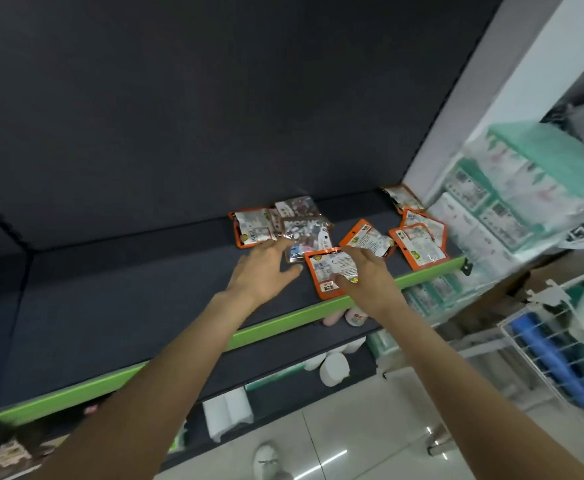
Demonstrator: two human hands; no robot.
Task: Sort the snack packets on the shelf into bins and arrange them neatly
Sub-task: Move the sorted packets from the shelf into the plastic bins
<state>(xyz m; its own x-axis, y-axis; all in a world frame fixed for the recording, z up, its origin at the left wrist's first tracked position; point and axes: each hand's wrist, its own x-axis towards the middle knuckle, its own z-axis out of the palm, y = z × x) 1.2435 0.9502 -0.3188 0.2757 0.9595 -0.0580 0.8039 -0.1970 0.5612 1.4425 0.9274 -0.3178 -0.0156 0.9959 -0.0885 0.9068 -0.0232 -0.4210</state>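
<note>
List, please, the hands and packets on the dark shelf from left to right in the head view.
Left hand → orange packet under the right hand → right hand → orange packet by the green edge. The overlapping packets behind are left out.

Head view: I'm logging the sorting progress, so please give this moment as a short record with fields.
setting: dark shelf with a green front edge
packets: orange-edged snack packets lie loose toward the shelf's right end, some overlapping
right hand: grips the nearest orange packet, thumb on top
left hand: fingers straight, reaching to a silvery packet
bins: none visible on this shelf
progress: packets still unsorted
</note>
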